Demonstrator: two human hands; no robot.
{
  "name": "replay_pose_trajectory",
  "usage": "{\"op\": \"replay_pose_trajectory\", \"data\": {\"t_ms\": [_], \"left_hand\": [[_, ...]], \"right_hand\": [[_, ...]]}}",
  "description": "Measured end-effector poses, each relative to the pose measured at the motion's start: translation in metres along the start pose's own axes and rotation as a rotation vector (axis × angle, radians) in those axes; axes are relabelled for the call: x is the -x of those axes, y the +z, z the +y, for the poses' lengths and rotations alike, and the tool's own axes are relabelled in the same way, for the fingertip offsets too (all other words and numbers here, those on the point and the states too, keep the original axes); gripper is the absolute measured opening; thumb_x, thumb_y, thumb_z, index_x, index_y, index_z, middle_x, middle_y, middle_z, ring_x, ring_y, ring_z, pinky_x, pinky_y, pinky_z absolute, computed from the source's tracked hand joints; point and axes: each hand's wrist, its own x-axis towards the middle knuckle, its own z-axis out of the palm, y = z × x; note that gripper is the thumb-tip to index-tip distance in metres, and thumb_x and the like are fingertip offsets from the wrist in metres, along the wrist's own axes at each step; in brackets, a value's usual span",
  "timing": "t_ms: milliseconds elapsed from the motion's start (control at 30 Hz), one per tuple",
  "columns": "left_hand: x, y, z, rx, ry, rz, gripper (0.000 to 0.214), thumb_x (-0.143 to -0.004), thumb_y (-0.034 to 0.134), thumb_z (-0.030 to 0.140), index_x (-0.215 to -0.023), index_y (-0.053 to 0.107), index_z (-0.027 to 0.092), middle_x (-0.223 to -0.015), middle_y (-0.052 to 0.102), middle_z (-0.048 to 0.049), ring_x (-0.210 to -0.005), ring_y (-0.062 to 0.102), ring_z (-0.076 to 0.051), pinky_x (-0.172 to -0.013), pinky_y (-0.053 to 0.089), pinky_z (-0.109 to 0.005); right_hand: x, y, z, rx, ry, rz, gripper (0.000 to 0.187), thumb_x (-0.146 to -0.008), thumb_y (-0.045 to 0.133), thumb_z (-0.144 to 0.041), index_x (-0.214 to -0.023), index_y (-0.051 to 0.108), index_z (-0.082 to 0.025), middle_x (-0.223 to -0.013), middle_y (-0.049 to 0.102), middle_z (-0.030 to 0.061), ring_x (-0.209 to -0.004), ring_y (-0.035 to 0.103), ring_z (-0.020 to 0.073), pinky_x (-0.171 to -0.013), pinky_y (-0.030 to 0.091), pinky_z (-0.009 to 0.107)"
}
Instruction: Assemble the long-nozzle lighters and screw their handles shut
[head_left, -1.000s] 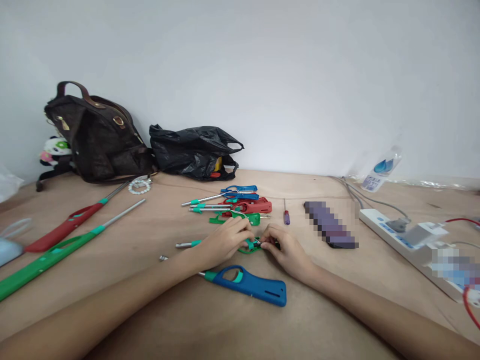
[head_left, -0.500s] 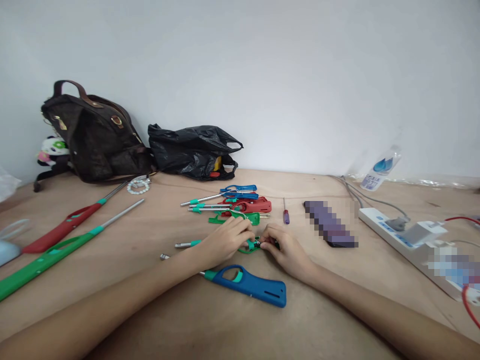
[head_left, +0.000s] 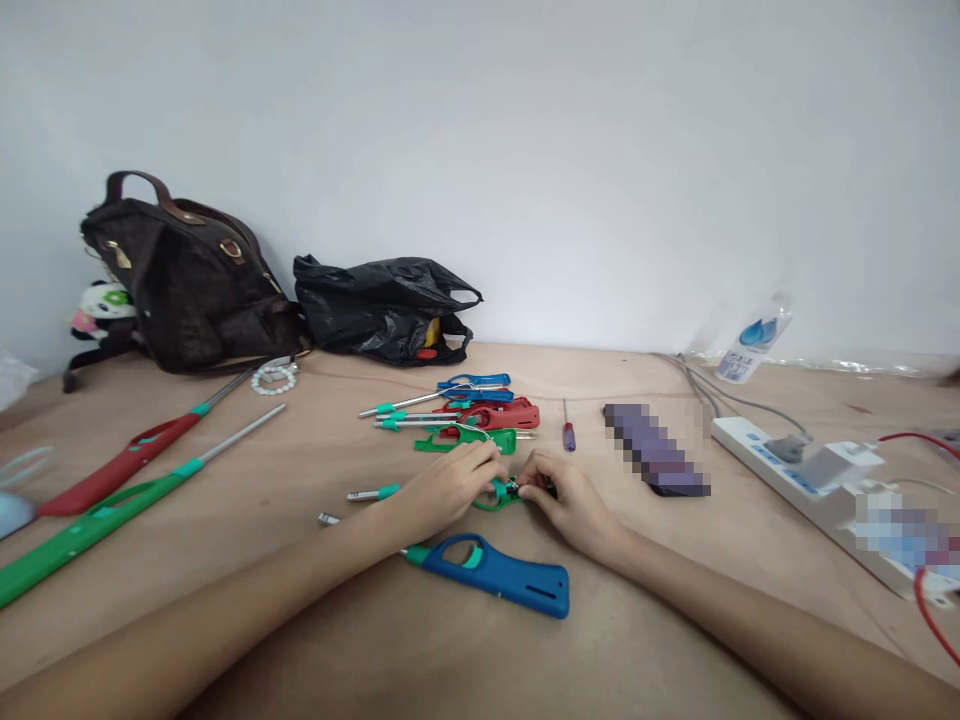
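Observation:
My left hand [head_left: 459, 483] is closed around a green gas lighter [head_left: 491, 505], whose metal tube sticks out to the left past the wrist. From the other side my right hand [head_left: 562, 497] pinches a small dark part at the lighter's middle; the fingertips hide most of it. Just in front of both hands lies a whole blue gas lighter [head_left: 510, 582] on the table, its tube partly under my left forearm. Beyond the hands are opened lighters: a green one [head_left: 469, 440], a red one [head_left: 510, 415] and a blue one [head_left: 480, 393], with loose wires showing.
A small screwdriver [head_left: 568, 435] and a blurred-out phone [head_left: 656, 450] lie to the right, near a power strip [head_left: 795, 490] and a leaning bottle [head_left: 754, 340]. Long red [head_left: 124, 465] and green [head_left: 101, 525] lighters lie left. Behind are a backpack [head_left: 202, 290] and black plastic bag [head_left: 382, 305].
The whole view has shifted slightly. Both hands stay at the green lighter with almost the same grip, and nothing else has visibly moved.

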Motion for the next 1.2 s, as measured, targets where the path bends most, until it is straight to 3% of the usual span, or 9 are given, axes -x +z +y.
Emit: {"op": "replay_pose_trajectory", "data": {"t_ms": [267, 633, 1033, 1200], "left_hand": [[-0.0014, -0.0036, 0.0023, 0.096, -0.058, 0.0, 0.025, -0.097, 0.031, 0.009, -0.096, 0.056, 0.015, -0.096, 0.055, -0.0064, -0.086, 0.054, -0.016, -0.077, 0.044, -0.025], [-0.0007, -0.0052, 0.0035, 0.034, -0.014, 0.01, 0.029, -0.095, 0.031, 0.009, -0.088, 0.058, 0.013, -0.092, 0.057, -0.0079, -0.084, 0.055, -0.018, -0.073, 0.045, -0.026], [-0.002, -0.0025, 0.0038, -0.143, 0.082, 0.069, 0.031, -0.094, 0.031, 0.006, -0.078, 0.057, 0.014, -0.077, 0.055, -0.0034, -0.065, 0.052, -0.015, -0.057, 0.038, -0.023], [0.0047, -0.0058, 0.0049, -0.089, 0.017, 0.027, 0.029, -0.087, 0.035, 0.002, -0.082, 0.061, 0.014, -0.081, 0.059, -0.0045, -0.072, 0.057, -0.016, -0.062, 0.043, -0.023]], "right_hand": [[0.0, 0.0009, -0.0037, 0.018, -0.002, 0.039, 0.015, -0.083, 0.052, -0.007, -0.075, 0.051, -0.02, -0.073, 0.056, 0.0005, -0.069, 0.051, 0.016, -0.063, 0.04, 0.027], [0.0001, 0.0021, -0.0015, 0.098, -0.076, 0.065, 0.017, -0.082, 0.051, -0.006, -0.074, 0.049, -0.02, -0.075, 0.054, 0.0015, -0.07, 0.051, 0.017, -0.064, 0.041, 0.028], [0.0002, 0.0018, -0.0014, 0.133, -0.078, 0.033, 0.017, -0.081, 0.051, -0.006, -0.073, 0.05, -0.02, -0.076, 0.057, 0.0028, -0.072, 0.054, 0.0183, -0.064, 0.041, 0.029], [0.0002, 0.0014, -0.0017, 0.135, -0.077, 0.038, 0.018, -0.081, 0.051, -0.005, -0.071, 0.049, -0.02, -0.075, 0.058, 0.0029, -0.073, 0.055, 0.0186, -0.064, 0.042, 0.029]]}}
